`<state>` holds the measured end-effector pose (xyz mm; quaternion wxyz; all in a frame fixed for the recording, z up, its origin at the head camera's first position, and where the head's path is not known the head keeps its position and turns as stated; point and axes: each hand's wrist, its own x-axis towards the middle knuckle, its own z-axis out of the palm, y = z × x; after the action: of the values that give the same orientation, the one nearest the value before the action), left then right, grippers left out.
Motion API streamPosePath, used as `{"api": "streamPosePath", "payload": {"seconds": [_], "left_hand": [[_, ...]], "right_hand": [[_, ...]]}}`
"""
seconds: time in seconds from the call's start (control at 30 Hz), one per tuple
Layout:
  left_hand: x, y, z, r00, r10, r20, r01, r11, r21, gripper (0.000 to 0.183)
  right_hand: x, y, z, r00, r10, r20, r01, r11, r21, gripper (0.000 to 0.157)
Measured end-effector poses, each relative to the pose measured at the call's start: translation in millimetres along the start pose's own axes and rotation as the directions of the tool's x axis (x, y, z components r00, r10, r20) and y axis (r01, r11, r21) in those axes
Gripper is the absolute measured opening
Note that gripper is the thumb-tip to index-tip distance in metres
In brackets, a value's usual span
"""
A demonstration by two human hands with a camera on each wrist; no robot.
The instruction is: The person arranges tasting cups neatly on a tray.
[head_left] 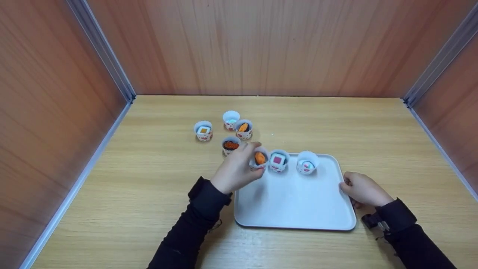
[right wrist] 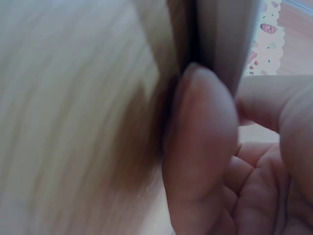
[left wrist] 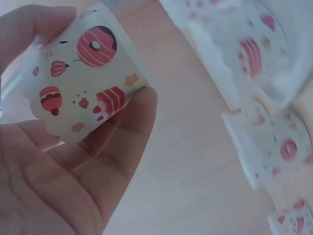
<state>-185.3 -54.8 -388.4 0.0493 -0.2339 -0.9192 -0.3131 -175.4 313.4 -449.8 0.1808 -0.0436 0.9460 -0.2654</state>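
Note:
My left hand grips a paper baking cup between thumb and fingers, over the left back corner of a white tray. Inside that cup sits an orange sushi-like piece; pink donuts and cake slices are printed on its outside. Just right of it on the tray stands a cup with a white piece with a pink square. Farther right is a cup holding a white piece with pink and green bits. My right hand pinches the tray's right rim.
Left of the tray's back, several more cups stand on the wooden table: one with red topping, one with an orange piece, a pale one and one with a yellow square. Wood-grain panels enclose the table.

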Motion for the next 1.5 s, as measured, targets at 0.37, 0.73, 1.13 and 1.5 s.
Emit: {"api": "streamPosePath", "payload": {"seconds": [0.37,0.73,1.13,1.5], "left_hand": [[-2.6,6.3,10.9,0.998,0.009,0.056,-0.01,1.0,0.018,0.064],[-4.8,8.8,10.6,0.998,0.013,0.067,-0.013,1.0,0.003,0.066],[-9.6,16.5,7.3,0.999,0.002,0.054,-0.001,1.0,-0.017,0.068],[-13.7,21.4,19.2,0.992,0.129,-0.001,-0.129,0.992,0.005,0.067]], "right_hand": [[1,-4,-6.6,1.0,-0.019,0.012,0.019,1.0,-0.018,0.023],[2,-54,-29.2,0.952,-0.238,-0.194,0.232,0.971,-0.051,0.027],[6,-123,6.9,0.765,-0.59,-0.26,0.639,0.747,0.184,0.081],[7,-144,39.9,0.713,-0.656,-0.246,0.686,0.725,0.057,0.088]]}}
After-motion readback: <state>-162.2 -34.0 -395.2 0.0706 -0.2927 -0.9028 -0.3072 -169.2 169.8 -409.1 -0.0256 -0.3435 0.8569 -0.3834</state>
